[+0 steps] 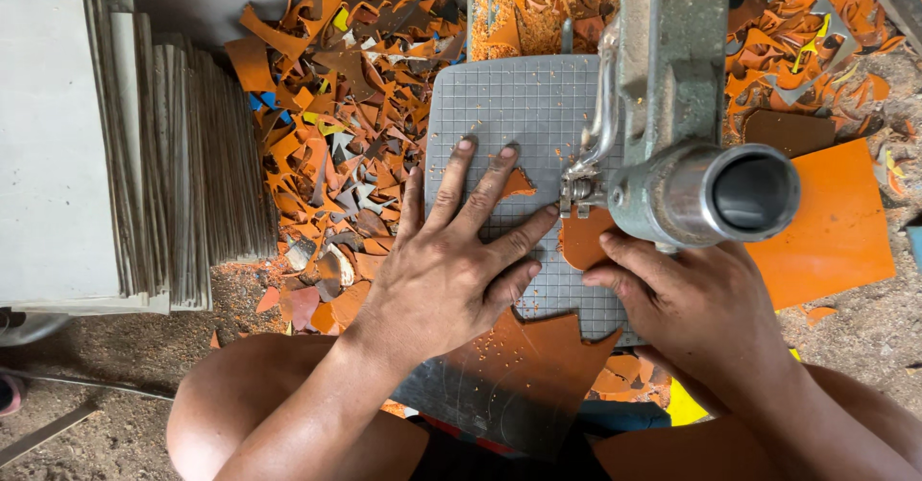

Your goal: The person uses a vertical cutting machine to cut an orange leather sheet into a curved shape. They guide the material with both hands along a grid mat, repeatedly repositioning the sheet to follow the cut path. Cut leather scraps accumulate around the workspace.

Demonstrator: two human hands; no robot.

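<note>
While flat, left hand (451, 270) presses grey sheet (509, 116), right hand (691, 299) pinching it.

two hands (451, 251); one saw machine (672, 107); one stack of grey sheets (125, 145)

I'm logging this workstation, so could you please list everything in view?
Sheet: one, grey with grid lines, centre, under both hands.
Orange piece: one, orange, on the sheet by the machine's foot.
Machine: one, grey-green metal, upper right, over the sheet.
Scraps: many, mostly orange, some yellow and blue, around the sheet.
Orange panel: one, right of the machine.
Stack: one, grey boards, left.
Floor: dusty grey-brown, lower left.
Left hand: flat on the sheet.
Right hand: fingertips on the orange piece.
</note>
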